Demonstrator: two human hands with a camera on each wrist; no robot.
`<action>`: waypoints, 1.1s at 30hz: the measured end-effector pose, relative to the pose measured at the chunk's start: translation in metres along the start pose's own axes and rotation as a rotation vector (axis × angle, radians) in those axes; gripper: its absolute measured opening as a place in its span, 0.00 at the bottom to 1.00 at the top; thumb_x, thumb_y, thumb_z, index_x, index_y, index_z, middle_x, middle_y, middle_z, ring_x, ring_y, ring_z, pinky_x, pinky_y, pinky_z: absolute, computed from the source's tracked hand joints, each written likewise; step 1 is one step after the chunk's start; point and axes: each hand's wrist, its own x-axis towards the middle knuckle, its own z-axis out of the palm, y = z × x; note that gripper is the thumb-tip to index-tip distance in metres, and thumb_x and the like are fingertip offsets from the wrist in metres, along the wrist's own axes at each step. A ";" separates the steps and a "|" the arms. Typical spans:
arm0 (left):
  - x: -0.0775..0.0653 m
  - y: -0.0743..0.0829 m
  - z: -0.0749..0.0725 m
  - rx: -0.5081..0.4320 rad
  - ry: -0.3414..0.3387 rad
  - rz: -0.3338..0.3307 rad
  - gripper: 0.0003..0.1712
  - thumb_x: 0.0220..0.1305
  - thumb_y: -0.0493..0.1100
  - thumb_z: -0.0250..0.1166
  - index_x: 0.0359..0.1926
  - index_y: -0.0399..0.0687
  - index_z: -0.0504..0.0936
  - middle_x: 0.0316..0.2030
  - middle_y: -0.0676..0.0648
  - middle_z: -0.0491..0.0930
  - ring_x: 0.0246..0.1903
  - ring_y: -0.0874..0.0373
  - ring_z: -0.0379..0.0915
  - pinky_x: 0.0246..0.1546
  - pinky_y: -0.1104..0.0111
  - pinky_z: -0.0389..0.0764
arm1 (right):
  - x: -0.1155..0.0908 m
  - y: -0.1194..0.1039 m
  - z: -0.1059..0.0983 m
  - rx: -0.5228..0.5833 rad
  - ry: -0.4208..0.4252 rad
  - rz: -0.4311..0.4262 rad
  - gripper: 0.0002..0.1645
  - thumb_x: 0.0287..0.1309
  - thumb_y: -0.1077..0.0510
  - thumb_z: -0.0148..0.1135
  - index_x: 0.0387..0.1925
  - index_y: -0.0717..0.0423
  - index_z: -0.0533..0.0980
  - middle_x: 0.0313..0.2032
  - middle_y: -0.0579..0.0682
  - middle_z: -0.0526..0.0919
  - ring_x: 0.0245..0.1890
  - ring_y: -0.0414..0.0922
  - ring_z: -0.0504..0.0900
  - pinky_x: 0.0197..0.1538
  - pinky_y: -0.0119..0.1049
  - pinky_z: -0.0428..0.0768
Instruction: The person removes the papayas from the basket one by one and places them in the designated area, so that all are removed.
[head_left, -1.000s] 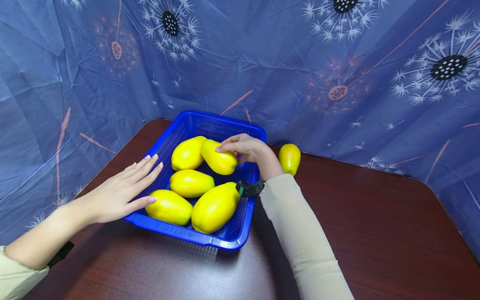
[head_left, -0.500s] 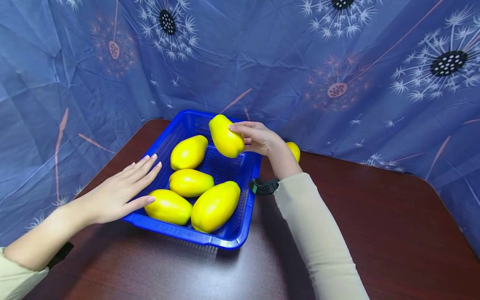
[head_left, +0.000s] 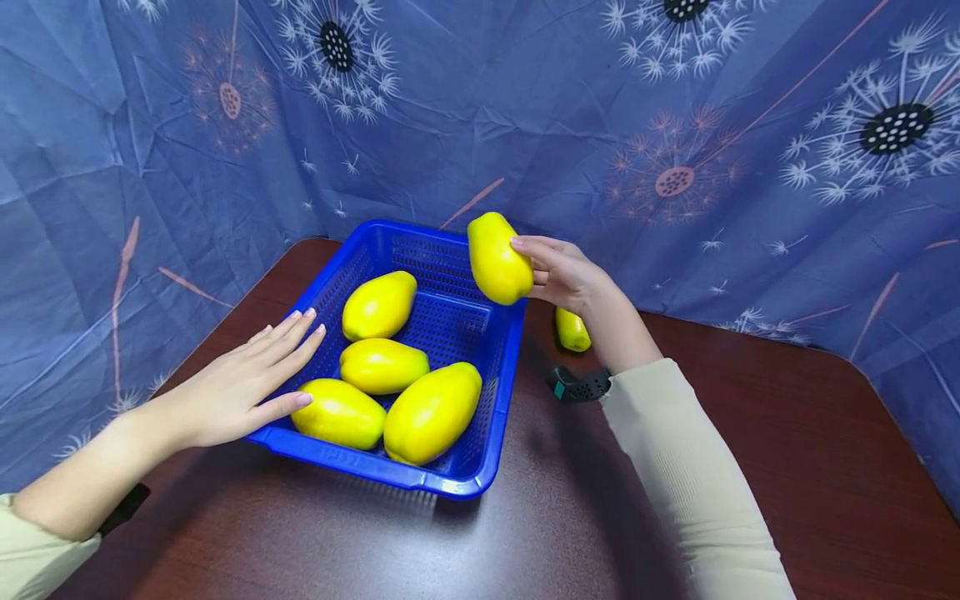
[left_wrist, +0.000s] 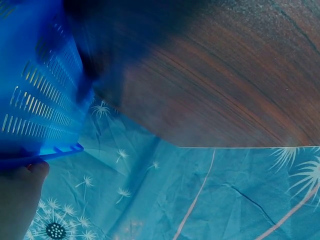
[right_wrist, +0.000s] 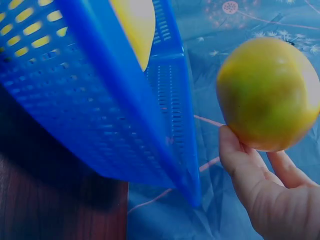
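My right hand (head_left: 570, 277) holds a yellow papaya (head_left: 498, 260) by its lower right side, raised over the far right corner of a blue plastic basket (head_left: 498, 437). In the right wrist view, the fingers and thumb grip the rounded end of this papaya (right_wrist: 270, 95), just outside the basket wall (right_wrist: 100, 120). My left hand (head_left: 232, 387) lies with straight, spread fingers over the basket's left rim, its thumb over the near left papaya (head_left: 339, 414). Several papayas lie in the basket, among them a large one (head_left: 432, 414) at the near right.
Another papaya (head_left: 573, 332) lies on the brown table (head_left: 780, 433) right of the basket, partly hidden behind my right hand. A blue cloth (head_left: 555, 125) with dandelion prints hangs around the table's back and left edges.
My right hand has lifted the papaya out from among the others and carried it up and rightward to the basket's far right corner. The left hand has stayed put.
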 end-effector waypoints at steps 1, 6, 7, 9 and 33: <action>0.000 0.000 0.000 -0.001 0.000 0.001 0.41 0.67 0.53 0.55 0.71 0.40 0.50 0.72 0.39 0.43 0.71 0.48 0.35 0.69 0.62 0.37 | -0.002 0.000 -0.002 0.009 0.004 0.004 0.33 0.62 0.51 0.57 0.65 0.56 0.61 0.52 0.52 0.73 0.39 0.44 0.80 0.53 0.44 0.76; 0.001 0.000 0.001 0.002 -0.001 -0.004 0.41 0.66 0.53 0.55 0.71 0.40 0.50 0.71 0.38 0.44 0.71 0.48 0.36 0.69 0.64 0.36 | -0.014 0.000 -0.014 0.052 0.036 0.023 0.39 0.58 0.49 0.61 0.68 0.53 0.58 0.58 0.53 0.69 0.42 0.44 0.80 0.54 0.44 0.75; 0.001 0.000 0.001 0.003 0.000 -0.008 0.41 0.66 0.52 0.56 0.71 0.40 0.50 0.71 0.38 0.44 0.71 0.48 0.36 0.68 0.65 0.35 | -0.016 0.000 -0.017 0.055 0.045 0.025 0.40 0.58 0.49 0.61 0.69 0.52 0.58 0.59 0.53 0.68 0.43 0.44 0.80 0.52 0.43 0.76; 0.001 0.000 0.001 0.005 0.004 -0.019 0.41 0.65 0.52 0.57 0.71 0.40 0.52 0.71 0.38 0.45 0.71 0.48 0.37 0.68 0.66 0.35 | -0.019 0.000 -0.023 0.069 0.057 0.028 0.42 0.57 0.49 0.62 0.69 0.52 0.56 0.60 0.53 0.67 0.44 0.44 0.79 0.49 0.41 0.79; 0.000 0.000 0.001 -0.005 -0.003 -0.023 0.40 0.66 0.52 0.56 0.71 0.40 0.52 0.71 0.38 0.46 0.71 0.48 0.38 0.69 0.63 0.37 | -0.059 0.011 -0.096 0.160 0.119 0.010 0.42 0.57 0.51 0.62 0.69 0.52 0.53 0.34 0.45 0.83 0.34 0.42 0.84 0.37 0.37 0.82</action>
